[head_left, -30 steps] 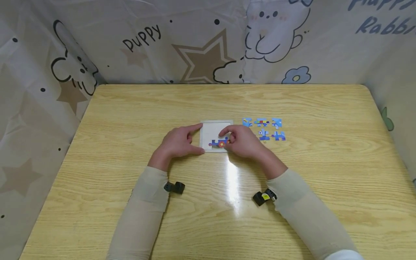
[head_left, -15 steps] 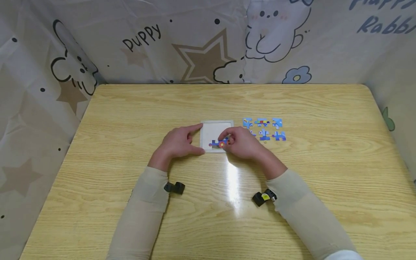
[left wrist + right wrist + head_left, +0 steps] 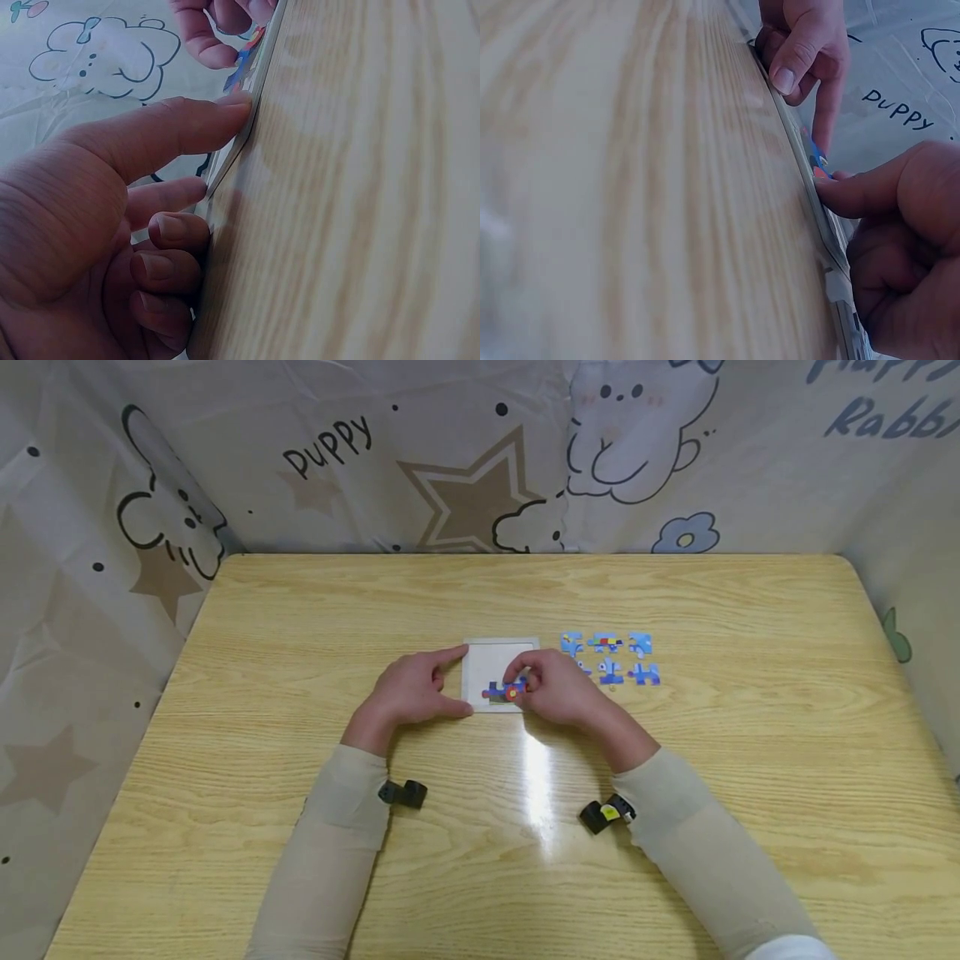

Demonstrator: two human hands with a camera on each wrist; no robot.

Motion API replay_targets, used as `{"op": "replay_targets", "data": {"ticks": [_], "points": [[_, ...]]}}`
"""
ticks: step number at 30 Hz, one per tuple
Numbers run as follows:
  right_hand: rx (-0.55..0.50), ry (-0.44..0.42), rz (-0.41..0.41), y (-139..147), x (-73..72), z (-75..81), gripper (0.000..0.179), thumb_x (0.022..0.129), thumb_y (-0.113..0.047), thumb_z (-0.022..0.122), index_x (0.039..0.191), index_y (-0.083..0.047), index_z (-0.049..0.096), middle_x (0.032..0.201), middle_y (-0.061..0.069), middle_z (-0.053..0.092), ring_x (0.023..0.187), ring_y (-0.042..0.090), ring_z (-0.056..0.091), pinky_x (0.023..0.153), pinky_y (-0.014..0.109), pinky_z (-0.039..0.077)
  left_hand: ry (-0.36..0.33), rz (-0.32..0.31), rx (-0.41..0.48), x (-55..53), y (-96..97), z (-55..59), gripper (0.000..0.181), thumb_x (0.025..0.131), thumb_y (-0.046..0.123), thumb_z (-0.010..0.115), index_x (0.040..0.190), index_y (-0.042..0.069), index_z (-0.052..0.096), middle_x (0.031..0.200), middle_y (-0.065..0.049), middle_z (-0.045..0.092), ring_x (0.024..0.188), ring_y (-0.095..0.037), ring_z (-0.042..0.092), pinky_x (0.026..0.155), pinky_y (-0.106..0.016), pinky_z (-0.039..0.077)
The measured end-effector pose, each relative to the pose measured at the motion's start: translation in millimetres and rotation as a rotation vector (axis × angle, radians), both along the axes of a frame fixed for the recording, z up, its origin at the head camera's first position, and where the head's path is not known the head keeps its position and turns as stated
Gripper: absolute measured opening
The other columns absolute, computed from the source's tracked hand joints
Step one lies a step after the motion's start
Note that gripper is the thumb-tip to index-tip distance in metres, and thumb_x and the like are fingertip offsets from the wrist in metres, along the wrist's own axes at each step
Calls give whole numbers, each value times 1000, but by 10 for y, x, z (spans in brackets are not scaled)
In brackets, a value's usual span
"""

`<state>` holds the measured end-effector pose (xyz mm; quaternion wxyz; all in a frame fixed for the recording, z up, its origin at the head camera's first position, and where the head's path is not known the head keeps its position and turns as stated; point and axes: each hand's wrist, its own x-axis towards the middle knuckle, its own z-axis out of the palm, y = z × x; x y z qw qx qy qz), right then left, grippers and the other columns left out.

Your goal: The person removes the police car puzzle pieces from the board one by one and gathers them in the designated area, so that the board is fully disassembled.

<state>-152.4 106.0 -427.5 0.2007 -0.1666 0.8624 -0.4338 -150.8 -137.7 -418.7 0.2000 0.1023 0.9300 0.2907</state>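
Note:
A small white puzzle tray (image 3: 466, 677) lies flat on the table. My left hand (image 3: 408, 689) is at its left side, straight thumb on the near corner and straight index finger at the far corner; its other fingers curl inward in the left wrist view. Over the tray's near right part, my right hand (image 3: 562, 689) pinches a blue puzzle piece (image 3: 512, 693) with a red and yellow round pattern between thumb and index finger. The fingers partly hide this piece. Just left of it shows a blue and dark portion of puzzle (image 3: 492, 690), overlapping it in the head view.
Several loose blue puzzle pieces (image 3: 604, 642) lie in two rows right of the tray, one partly hidden behind the right hand. The wooden table (image 3: 480, 877) has rounded far corners. A printed fabric curtain (image 3: 360, 502) hangs around its back and sides.
The right index finger has come slightly nearer to me, onto the pinched piece, which has shifted a little. My left hand and the tray have stayed in place.

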Motion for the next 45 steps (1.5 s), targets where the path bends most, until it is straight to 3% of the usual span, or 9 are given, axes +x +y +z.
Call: {"op": "replay_targets", "data": {"ticks": [8, 16, 31, 37, 45], "points": [[4, -2, -39, -3, 8, 2, 17, 84, -3, 78, 99, -8, 71, 58, 2, 45, 52, 17, 40, 57, 34, 37, -9, 7, 1, -9, -11, -20, 91, 73, 45, 87, 152, 28, 46, 73, -4, 48, 64, -20, 42, 59, -33, 30], [78, 5, -18, 43, 20, 18, 17, 87, -11, 77, 102, -8, 71, 62, 3, 48, 55, 19, 45, 60, 35, 38, 2, -3, -2, -11, -17, -37, 90, 74, 46, 87, 152, 27, 46, 72, -3, 48, 63, -20, 43, 58, -33, 30], [87, 24, -27, 81, 21, 32, 14, 93, -5, 67, 105, -10, 73, 60, 2, 42, 54, 19, 41, 56, 35, 35, -5, 3, -7, -4, -8, -28, 90, 74, 47, 86, 152, 28, 45, 73, -4, 48, 64, -21, 43, 59, -33, 29], [66, 17, -25, 90, 23, 33, 23, 89, -2, 69, 110, -8, 72, 60, 2, 42, 53, 18, 40, 55, 34, 34, -5, 0, -9, -8, -9, -30, 90, 74, 48, 86, 152, 28, 45, 73, -4, 48, 64, -21, 42, 59, -34, 29], [56, 18, -13, 57, 40, 38, 37, 78, -18, 87, 109, -7, 70, 63, 3, 49, 57, 19, 45, 58, 35, 38, -19, 6, -5, -11, -8, -17, 91, 74, 48, 86, 152, 29, 45, 74, -4, 48, 65, -21, 43, 60, -34, 29]]}}
